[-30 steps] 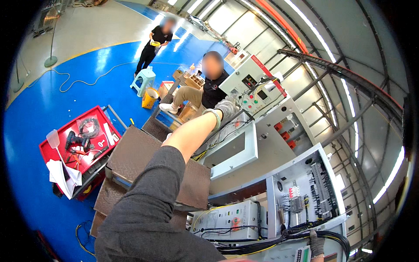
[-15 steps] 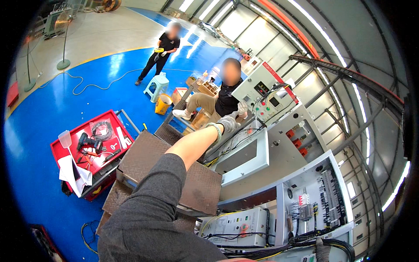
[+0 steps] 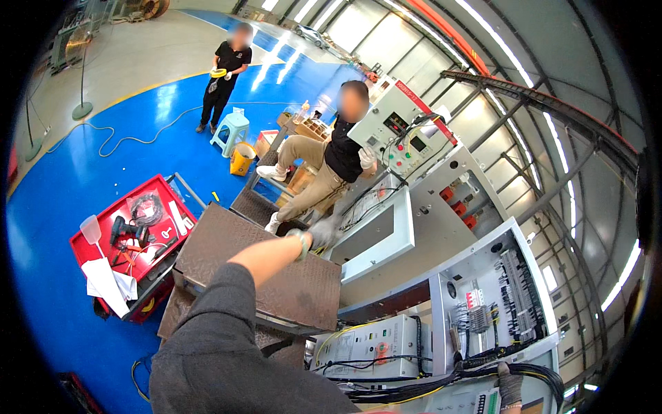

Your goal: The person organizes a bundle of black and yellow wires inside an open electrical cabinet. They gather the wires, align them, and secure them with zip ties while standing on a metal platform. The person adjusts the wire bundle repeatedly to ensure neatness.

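Observation:
My left hand (image 3: 325, 232), in a grey glove, is stretched out over the brown metal platform (image 3: 234, 241), close to the open grey cabinet door (image 3: 386, 238). Motion smears its fingers, and I make out nothing held in it. Low on the right, my gloved right hand (image 3: 510, 386) is closed over the black cable bundle (image 3: 441, 383) along the lower edge of the open cabinet (image 3: 483, 283). Part of that hand is cut off by the picture's lower edge. Left of this cabinet sits a grey device box (image 3: 376, 348) with wires across its front.
A co-worker (image 3: 341, 155) sits beside a control panel (image 3: 403, 131), a gloved hand raised. Another person (image 3: 227, 69) stands farther back holding a yellow roll. The red tool tray (image 3: 162, 238) carries a drill (image 3: 127, 230). A stool (image 3: 231, 131) and yellow bucket (image 3: 243, 159) stand beyond.
My left hand has drawn back, away from the co-worker's hand, down toward the platform. The co-worker's hand is now apart from mine. The view has shifted slightly; my right hand stays at the cables.

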Demonstrator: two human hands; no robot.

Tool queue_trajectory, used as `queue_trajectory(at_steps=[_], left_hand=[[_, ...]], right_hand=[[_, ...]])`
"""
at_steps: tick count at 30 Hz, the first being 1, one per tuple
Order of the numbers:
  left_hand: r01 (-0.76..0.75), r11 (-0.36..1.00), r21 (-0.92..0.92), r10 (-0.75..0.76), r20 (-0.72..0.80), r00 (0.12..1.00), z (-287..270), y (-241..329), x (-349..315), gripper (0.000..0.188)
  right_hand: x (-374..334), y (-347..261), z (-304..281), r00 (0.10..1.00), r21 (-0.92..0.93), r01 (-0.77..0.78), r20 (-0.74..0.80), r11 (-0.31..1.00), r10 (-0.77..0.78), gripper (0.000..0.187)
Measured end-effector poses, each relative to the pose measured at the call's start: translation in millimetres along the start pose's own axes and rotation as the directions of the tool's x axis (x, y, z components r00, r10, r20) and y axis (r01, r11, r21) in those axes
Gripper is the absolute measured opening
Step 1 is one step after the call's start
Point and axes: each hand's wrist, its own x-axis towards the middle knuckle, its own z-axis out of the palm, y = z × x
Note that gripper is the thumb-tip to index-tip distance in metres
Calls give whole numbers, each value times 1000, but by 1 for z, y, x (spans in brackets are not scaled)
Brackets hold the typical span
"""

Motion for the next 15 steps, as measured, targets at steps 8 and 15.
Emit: queue_trajectory(at_steps=[8, 15], left_hand=[[-94, 874, 477, -279, 650, 707, 180, -175, -277, 15], [-325, 754, 570, -482, 817, 316, 97, -155, -459, 26]], right_hand=[[2, -14, -4, 985, -198, -170, -61, 965, 161, 32], [-19, 12, -14, 983, -170, -165, -110, 972, 147, 32]])
